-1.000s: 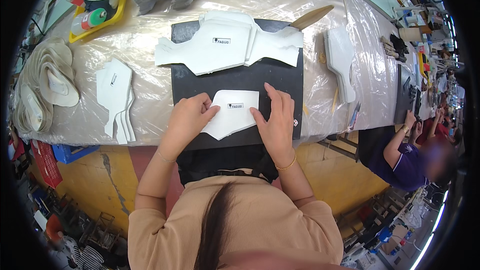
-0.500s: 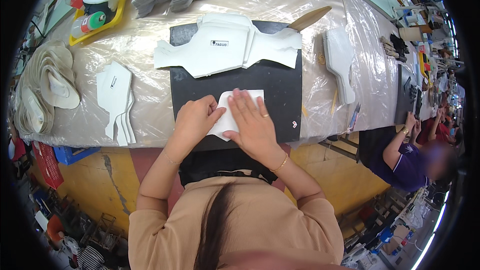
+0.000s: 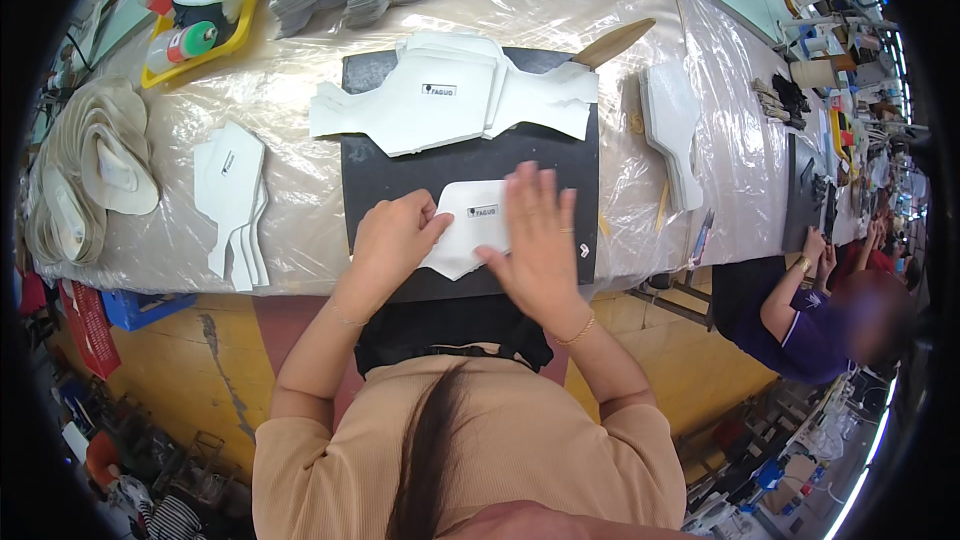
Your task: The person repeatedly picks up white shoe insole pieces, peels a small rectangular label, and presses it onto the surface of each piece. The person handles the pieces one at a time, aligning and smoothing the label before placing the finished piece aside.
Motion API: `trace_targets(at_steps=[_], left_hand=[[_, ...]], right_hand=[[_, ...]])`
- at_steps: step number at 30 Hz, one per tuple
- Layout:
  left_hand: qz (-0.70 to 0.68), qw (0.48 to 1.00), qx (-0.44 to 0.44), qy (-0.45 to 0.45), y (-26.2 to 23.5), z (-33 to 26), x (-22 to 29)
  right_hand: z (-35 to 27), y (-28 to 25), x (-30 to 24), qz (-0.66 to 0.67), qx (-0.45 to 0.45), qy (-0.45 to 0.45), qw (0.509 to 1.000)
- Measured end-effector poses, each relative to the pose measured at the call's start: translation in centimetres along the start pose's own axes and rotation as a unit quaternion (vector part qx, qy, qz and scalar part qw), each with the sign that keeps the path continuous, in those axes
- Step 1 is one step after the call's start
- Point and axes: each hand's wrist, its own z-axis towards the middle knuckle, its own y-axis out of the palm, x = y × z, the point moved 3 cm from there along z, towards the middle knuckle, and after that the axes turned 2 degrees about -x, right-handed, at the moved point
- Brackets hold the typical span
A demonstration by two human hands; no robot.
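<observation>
On the black mat a white cut-out piece lies flat, with a small dark printed label on its face. My left hand is closed, thumb and curled fingers pinching the piece's left edge. Flat over its right side rests my right hand, fingers stretched out and slightly apart, covering that edge. Farther up the mat is a fanned stack of larger white cut-out pieces, the top one bearing the same kind of label.
Small piles of white pieces flank the mat, one on the left, another on the right. Beige insoles lie far left, below a yellow tray of bottles. A brown pointed blade-like tool sticks out behind the stack. A co-worker sits at right.
My right hand has slid rightward across the white piece, uncovering its printed label. My left hand keeps its pinch in nearly the same spot.
</observation>
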Motion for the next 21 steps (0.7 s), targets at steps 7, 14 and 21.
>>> trace_targets(at_steps=[7,14,21], left_hand=[[-0.024,0.999,-0.045,-0.017,-1.5,-0.7,-0.4],[-0.166,0.959,-0.157,-0.166,-5.7,-3.9,-3.5],[-0.307,0.912,-0.174,-0.209,-5.4,-5.4,-4.4]], right_hand=[[1.3,1.9,-2.9,0.042,-0.05,-0.104,0.992],[1.3,2.1,-3.0,0.013,-0.051,-0.105,0.993],[1.3,2.2,-3.1,0.016,-0.046,-0.112,0.992]])
